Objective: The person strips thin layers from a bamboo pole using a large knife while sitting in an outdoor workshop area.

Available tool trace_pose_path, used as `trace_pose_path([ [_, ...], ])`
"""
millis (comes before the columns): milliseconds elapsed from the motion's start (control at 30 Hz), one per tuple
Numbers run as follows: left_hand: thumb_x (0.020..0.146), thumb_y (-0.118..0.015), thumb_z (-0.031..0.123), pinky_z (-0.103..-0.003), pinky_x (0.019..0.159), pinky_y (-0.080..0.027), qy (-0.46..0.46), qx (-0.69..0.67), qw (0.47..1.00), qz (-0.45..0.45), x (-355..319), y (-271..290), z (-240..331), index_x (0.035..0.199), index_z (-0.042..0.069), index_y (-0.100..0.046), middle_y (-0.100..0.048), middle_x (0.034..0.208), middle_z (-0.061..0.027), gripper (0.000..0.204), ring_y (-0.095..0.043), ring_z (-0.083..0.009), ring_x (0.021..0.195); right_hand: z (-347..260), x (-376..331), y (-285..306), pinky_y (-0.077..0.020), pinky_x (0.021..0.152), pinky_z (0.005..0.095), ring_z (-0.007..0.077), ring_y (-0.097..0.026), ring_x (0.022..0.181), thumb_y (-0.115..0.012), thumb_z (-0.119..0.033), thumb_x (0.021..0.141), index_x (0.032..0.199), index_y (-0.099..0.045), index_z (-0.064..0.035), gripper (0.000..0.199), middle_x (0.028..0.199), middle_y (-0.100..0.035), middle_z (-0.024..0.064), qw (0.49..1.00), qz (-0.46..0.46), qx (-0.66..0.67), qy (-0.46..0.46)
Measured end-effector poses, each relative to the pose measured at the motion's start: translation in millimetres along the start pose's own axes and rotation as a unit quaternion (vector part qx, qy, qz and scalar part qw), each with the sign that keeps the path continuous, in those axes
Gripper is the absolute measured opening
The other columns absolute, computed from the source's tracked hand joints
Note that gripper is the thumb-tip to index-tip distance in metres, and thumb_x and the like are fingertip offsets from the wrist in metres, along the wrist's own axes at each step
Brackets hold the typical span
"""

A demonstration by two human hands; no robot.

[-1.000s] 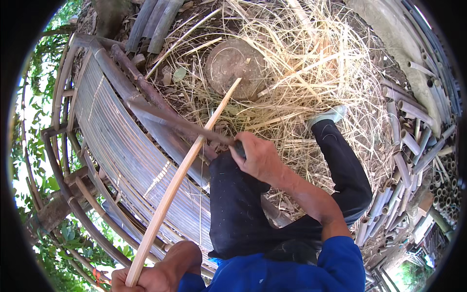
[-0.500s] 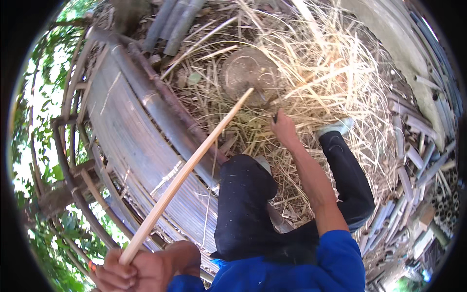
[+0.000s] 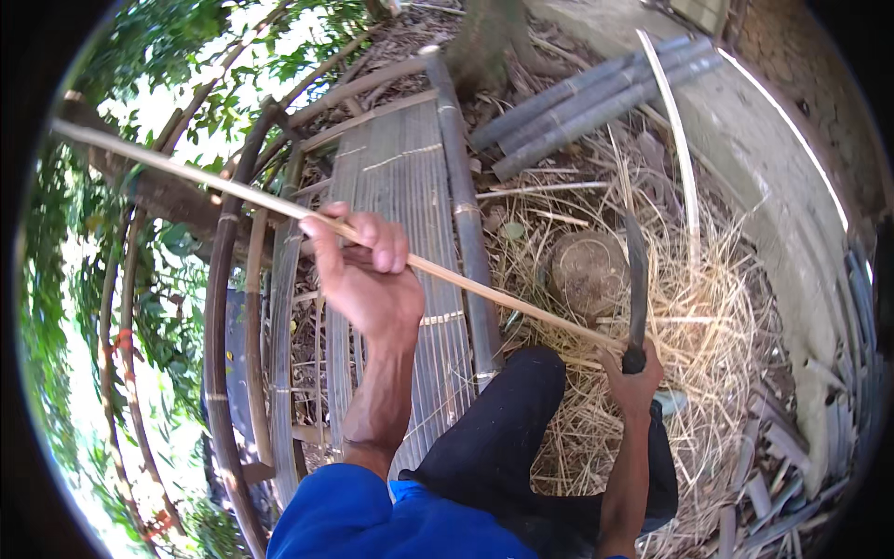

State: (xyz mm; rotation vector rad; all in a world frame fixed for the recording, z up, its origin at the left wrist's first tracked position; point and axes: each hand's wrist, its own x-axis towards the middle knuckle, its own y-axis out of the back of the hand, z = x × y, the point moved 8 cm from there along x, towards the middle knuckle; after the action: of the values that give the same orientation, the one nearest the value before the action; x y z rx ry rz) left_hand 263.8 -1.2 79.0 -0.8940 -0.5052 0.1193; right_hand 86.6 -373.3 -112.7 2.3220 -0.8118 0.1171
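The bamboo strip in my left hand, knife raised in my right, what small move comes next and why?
Probably lower the knife onto the strip's near end. The right hand holds the blade upright there, and the left hand grips the strip mid-length, steadying it.

L hand [image 3: 368, 279] grips bamboo strip [image 3: 484, 293]; R hand [image 3: 633, 377] holds dark blade [image 3: 637, 279], prob. a knife.

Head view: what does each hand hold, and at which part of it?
The left hand grips the long bamboo strip around its middle. The right hand holds the dark-bladed knife by its handle, blade pointing up.
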Motion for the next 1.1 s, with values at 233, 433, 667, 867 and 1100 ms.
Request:
trace_pose_path([
  [233,0.111,-0.040,0.035,-0.032,0.052,-0.048,-0.059,0.359,0.929,0.073,-23.5,54.9,61.8,0.101,0.000,-0.063,-0.063,0.071,-0.0086,0.043,-0.060,-0.0167,0.057,-11.6,-32.4,33.3,-0.0410,0.061,0.0246,0.0057,-0.048,0.068,-0.087,-0.004,0.071,0.086,-0.057,-0.0064,0.034,0.074,-0.055,-0.0031,0.993,-0.018,0.074,-0.085],
  [433,0.094,-0.063,0.010,-0.035,0.051,-0.049,-0.155,0.723,0.654,-0.159,-66.5,139.0,66.1,0.090,0.008,-0.071,-0.067,0.069,-0.0082,0.009,-0.065,-0.0210,0.058,-57.5,-56.3,46.4,-0.0445,0.064,0.0241,0.0061,-0.052,0.068,-0.087,-0.003,0.072,0.087,-0.057,-0.0058,0.033,0.075,-0.057,-0.0021,0.996,0.025,0.074,-0.039],
  [667,0.081,-0.074,0.023,-0.044,0.098,-0.048,-0.004,0.471,0.598,-0.649,-218.2,-2.5,39.7,0.113,0.019,-0.071,-0.068,0.107,-0.0056,0.033,-0.061,-0.0285,0.114,-51.2,-70.1,33.7,-0.0450,0.062,0.0232,0.0058,-0.054,0.069,-0.087,-0.004,0.073,0.091,-0.058,-0.0062,0.034,0.078,-0.058,-0.0019,0.997,-0.001,0.071,-0.042],
  [867,0.083,-0.077,0.048,-0.048,0.096,-0.048,-0.153,0.733,0.502,-0.433,-39.9,40.6,106.8,0.107,0.010,-0.072,-0.068,0.099,-0.0121,0.045,-0.063,-0.0288,0.106,-3.4,-82.4,83.5,-0.0466,0.063,0.0253,0.0091,-0.056,0.071,-0.083,0.002,0.070,0.095,-0.058,-0.0064,0.036,0.082,-0.057,-0.0016,0.997,0.037,0.040,-0.062],
  [1100,0.094,-0.067,0.043,-0.044,0.066,-0.055,-0.004,0.595,0.523,-0.610,-108.1,106.0,33.5,0.091,0.011,-0.070,-0.066,0.083,-0.0069,0.032,-0.064,-0.0244,0.067,40.5,-61.5,121.1,-0.0467,0.076,0.0260,0.0107,-0.055,0.076,-0.079,0.008,0.071,0.093,-0.058,-0.0050,0.034,0.081,-0.057,-0.0015,0.996,0.072,-0.024,-0.047],
])
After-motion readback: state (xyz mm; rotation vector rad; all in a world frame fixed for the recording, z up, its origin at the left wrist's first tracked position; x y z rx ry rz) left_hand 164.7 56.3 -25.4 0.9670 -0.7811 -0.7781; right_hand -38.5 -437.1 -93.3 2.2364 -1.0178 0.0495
